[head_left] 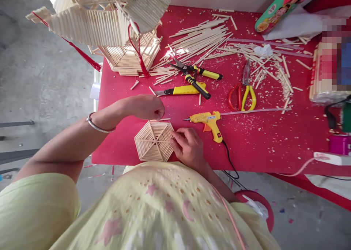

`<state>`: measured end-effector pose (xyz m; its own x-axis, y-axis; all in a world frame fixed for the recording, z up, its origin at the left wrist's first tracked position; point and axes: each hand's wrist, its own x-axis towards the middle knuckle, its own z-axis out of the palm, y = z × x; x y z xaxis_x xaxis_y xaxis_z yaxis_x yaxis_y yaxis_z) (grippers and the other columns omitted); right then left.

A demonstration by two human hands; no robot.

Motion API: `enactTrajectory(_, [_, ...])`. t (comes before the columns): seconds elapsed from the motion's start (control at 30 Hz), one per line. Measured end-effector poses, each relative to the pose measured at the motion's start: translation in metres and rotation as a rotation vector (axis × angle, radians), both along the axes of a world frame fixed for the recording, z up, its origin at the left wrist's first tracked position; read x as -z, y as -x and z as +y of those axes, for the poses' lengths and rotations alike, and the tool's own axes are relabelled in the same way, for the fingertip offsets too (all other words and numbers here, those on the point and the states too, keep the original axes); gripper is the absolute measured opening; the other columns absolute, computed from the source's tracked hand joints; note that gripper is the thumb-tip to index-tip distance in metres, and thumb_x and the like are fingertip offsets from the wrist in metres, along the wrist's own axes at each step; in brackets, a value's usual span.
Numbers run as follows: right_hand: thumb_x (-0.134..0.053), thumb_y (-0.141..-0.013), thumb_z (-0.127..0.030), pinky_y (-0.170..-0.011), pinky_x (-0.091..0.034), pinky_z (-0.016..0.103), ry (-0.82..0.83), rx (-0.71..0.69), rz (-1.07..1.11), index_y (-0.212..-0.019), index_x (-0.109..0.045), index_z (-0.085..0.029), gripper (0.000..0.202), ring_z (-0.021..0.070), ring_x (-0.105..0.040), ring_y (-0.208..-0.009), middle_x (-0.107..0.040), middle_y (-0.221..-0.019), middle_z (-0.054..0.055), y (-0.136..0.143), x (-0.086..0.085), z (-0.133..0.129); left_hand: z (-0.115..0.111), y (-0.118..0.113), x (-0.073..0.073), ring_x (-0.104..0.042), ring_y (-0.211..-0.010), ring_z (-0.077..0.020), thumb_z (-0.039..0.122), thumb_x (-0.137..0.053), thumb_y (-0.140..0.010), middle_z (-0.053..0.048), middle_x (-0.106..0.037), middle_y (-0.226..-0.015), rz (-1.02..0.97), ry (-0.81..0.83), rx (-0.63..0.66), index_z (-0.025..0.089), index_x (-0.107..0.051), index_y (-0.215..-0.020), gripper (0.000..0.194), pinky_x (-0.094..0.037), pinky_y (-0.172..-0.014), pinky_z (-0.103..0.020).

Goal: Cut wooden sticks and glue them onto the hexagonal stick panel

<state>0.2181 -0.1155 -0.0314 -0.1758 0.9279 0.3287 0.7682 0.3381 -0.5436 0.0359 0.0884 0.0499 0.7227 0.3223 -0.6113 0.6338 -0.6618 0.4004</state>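
Note:
A hexagonal panel of thin wooden sticks (148, 152), with spokes meeting at its centre, lies flat near the table's front edge. My right hand (190, 146) grips its right side between thumb and fingers. Just beyond the panel's far edge is my left hand (148, 106), its fingers curled closed; whatever they may hold is hidden. A single thin stick (164, 119) lies between that hand and the panel. To the right of my hands rests a yellow hot glue gun (204, 118), nozzle pointing left. A yellow utility knife (183, 90) lies beyond my left hand.
A stick-built model with red tassels (87, 27) stands at the back left. Loose sticks (200, 38) are piled behind yellow-black cutters (196, 72) and red-yellow pliers (245, 93). A power strip (333, 158) sits at the right; a red stool (267, 213) is below the table.

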Motion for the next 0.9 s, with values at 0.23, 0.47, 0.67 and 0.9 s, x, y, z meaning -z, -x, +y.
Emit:
enactTrajectory(0.23, [-0.065, -0.1, -0.031, -0.085, -0.055, 0.038, 0.023, 0.012, 0.0, -0.119, -0.076, -0.022, 0.024, 0.0218, -0.062, -0.094, -0.07, -0.104, 0.009, 0.001, 0.0, 0.0, -0.001, 0.002, 0.003, -0.064, -0.077, -0.014, 0.017, -0.055, -0.085, 0.001, -0.079, -0.092, 0.019, 0.024, -0.024, 0.024, -0.08, -0.092, 0.027, -0.04, -0.069, -0.024])
enactTrajectory(0.47, [-0.064, -0.1, -0.032, -0.086, -0.055, 0.037, 0.031, 0.021, 0.012, -0.12, -0.076, -0.022, 0.024, 0.0211, -0.062, -0.095, -0.069, -0.104, 0.009, 0.001, 0.001, 0.0, -0.002, 0.006, 0.007, -0.065, -0.079, -0.0133, 0.018, -0.056, -0.083, 0.002, -0.079, -0.09, -0.024, 0.055, -0.035, 0.025, -0.079, -0.088, 0.024, -0.042, -0.072, -0.023])
enactTrajectory(0.67, [-0.065, -0.1, -0.031, -0.085, -0.054, 0.036, 0.034, 0.019, 0.015, -0.119, -0.076, -0.021, 0.025, 0.0213, -0.062, -0.094, -0.069, -0.104, 0.009, 0.001, 0.001, 0.0, -0.003, 0.009, 0.014, -0.065, -0.079, -0.0132, 0.019, -0.056, -0.082, 0.002, -0.078, -0.089, -0.097, 0.054, -0.052, 0.025, -0.079, -0.086, 0.024, -0.042, -0.071, -0.023])
enactTrajectory(0.9, [-0.062, -0.101, -0.031, -0.088, -0.055, 0.038, 0.076, 0.018, 0.017, -0.122, -0.076, -0.023, 0.026, 0.0215, -0.063, -0.097, -0.069, -0.106, 0.009, 0.001, 0.002, -0.001, -0.005, 0.012, 0.016, -0.063, -0.07, -0.0124, 0.018, -0.058, -0.079, 0.003, -0.077, -0.08, -0.105, 0.031, -0.093, 0.026, -0.078, -0.081, 0.022, -0.039, -0.065, -0.023])
